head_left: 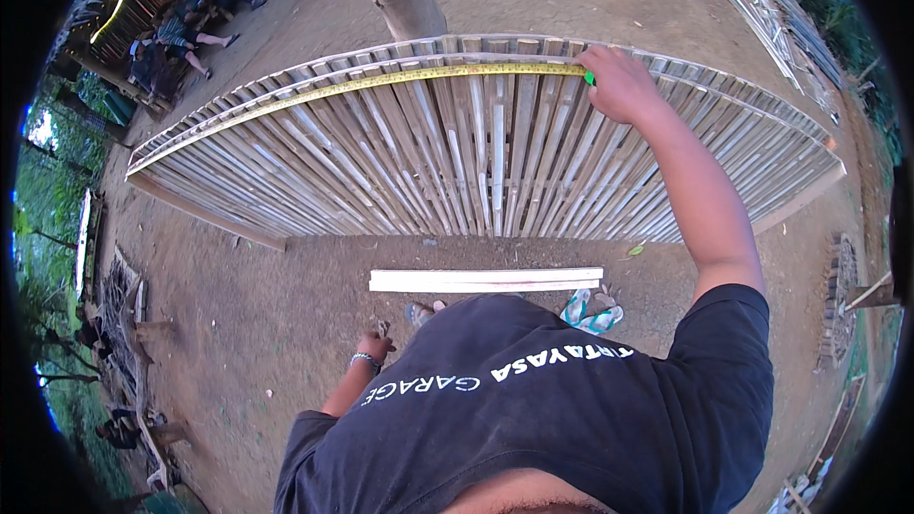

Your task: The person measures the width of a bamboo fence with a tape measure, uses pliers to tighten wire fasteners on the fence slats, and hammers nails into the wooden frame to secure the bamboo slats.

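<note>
A narrow yellow tape measure [457, 70] with dark markings stretches along the upper edge of the slatted panel [500, 148], leftward from the right hand [619, 86], which grips its green end. The left hand [374, 346] hangs on the panel's near side; I cannot tell whether it holds anything.

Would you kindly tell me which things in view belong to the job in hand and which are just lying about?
In the job:
- yellow tape measure, its green end in the right hand
- slatted panel, with the tape along its upper edge

Apparently lying about:
- white strips, untouched on the ground
- green leaf
</note>
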